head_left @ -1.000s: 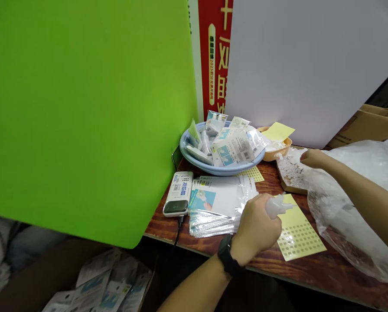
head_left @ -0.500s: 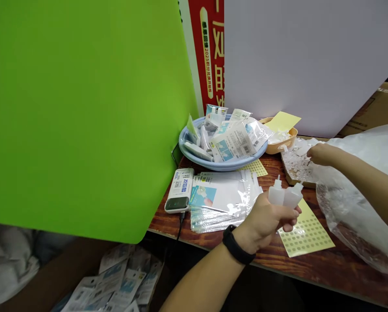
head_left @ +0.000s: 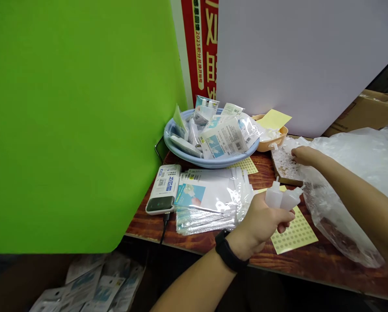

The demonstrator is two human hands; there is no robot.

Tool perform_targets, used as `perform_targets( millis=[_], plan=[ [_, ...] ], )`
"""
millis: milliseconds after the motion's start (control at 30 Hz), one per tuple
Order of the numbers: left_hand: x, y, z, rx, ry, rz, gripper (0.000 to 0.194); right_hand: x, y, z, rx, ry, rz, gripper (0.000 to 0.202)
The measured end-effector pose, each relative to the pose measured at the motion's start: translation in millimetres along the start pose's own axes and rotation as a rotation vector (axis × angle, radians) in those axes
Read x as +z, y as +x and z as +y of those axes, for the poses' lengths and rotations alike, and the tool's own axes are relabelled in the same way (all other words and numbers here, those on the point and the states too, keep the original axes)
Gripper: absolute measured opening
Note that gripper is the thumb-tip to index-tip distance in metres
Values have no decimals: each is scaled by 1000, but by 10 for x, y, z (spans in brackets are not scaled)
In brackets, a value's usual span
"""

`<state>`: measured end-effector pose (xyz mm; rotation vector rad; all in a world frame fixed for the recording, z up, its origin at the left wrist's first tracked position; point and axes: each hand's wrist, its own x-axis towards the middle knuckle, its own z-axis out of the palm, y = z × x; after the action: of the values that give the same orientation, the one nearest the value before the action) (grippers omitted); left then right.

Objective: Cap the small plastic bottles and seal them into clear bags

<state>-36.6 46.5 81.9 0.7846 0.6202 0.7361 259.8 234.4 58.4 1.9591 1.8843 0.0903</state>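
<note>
My left hand (head_left: 262,216), with a black band on the wrist, is closed around two small white bottles (head_left: 282,198) with thin nozzle tips, above a yellow sheet of small round stickers (head_left: 296,232). Further back on the right, my right hand (head_left: 304,155) has its fingers pressed together over a shallow box (head_left: 283,164) of small clear pieces. What it may pinch is too small to make out. A stack of clear packets with printed cards (head_left: 210,195) lies left of my left hand.
A blue basin (head_left: 213,164) heaped with packets stands behind the stack, beside an orange basket (head_left: 275,144). A white device (head_left: 163,190) with a cable sits left. A large clear plastic bag (head_left: 353,173) lies right. Green board (head_left: 76,121) blocks the left side.
The view has shifted, so most things appear further left. My right hand has moved slightly over the box. The two bottles remain in my left hand.
</note>
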Motion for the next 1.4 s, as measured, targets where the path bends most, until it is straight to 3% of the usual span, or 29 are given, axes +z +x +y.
perform_targets(
  millis=[167, 333, 567, 700, 933, 1167, 1300, 1400],
  plan=[
    [-21, -1, 7, -15, 14, 5, 19, -94, -3, 73, -5, 44, 38, 29],
    [-21, 9, -3, -20, 47, -26, 17, -166, -56, 121, -22, 70, 0, 21],
    [28, 19, -41, -23, 64, -32, 19, -103, -98, 93, -11, 67, -106, 13],
    [38, 35, -38, -13, 90, -22, 16, -59, -110, 50, -2, 108, -94, 7],
    [77, 42, -12, -44, 103, -7, 16, -102, -250, 81, -37, 199, 100, 29],
    [112, 32, -19, -22, 102, 2, 18, -93, -307, 10, -121, 188, 200, 26],
    [77, 72, -27, -8, 92, -1, 17, -246, -353, -65, -178, 198, 280, 10],
    [-22, 113, 16, 48, 108, 37, 15, -404, -600, -181, -55, 446, 446, 20]
  ],
)
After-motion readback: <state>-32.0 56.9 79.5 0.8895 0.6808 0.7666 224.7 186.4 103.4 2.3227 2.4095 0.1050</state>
